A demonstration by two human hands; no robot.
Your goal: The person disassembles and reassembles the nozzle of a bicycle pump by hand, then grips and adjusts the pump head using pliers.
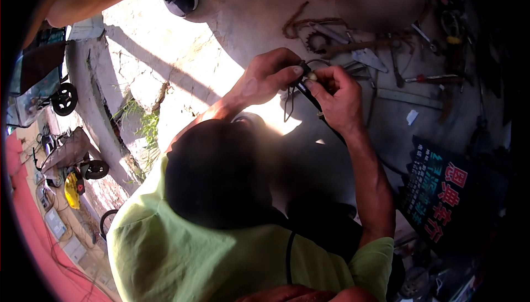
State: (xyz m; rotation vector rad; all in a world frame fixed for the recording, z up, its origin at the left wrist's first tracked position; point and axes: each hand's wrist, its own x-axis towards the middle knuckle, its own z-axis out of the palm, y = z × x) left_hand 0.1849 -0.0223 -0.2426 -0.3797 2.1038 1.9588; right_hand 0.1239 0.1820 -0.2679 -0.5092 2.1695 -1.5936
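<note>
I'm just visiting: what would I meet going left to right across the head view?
Small black wheel, green weeds, dark top of a person's head, toothed gear, dark sign with red lettering.

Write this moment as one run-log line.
head view | co-worker's hands grip black cable | red-handled tool on ground | lettered dark sign lower right | wearer's hands not discernible

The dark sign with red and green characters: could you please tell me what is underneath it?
The dark sign covers whatever is underneath; that cannot be seen. Beyond its edge, the floor and a white scrap show.
</note>
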